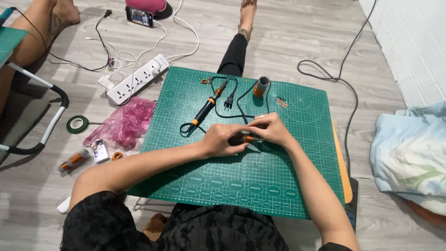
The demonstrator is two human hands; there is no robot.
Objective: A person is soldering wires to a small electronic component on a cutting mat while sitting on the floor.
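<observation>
Both my hands meet over the middle of a green cutting mat (278, 176). My left hand (224, 139) and my right hand (268, 128) together grip a small orange-and-black part (247, 138) that shows between the fingers. A soldering iron (207, 106) with a black and orange handle lies on the mat just beyond my left hand, its black cord and plug (228, 101) looped beside it. An orange-and-dark spool (261, 86) stands at the mat's far edge.
Left of the mat lie a white power strip (137, 79), a pink plastic bag (124, 122), a green tape roll (77, 124) and small orange parts (73, 160). A phone (139, 17) sits far back. Another person's legs are at far left. Light bedding (409, 153) lies right.
</observation>
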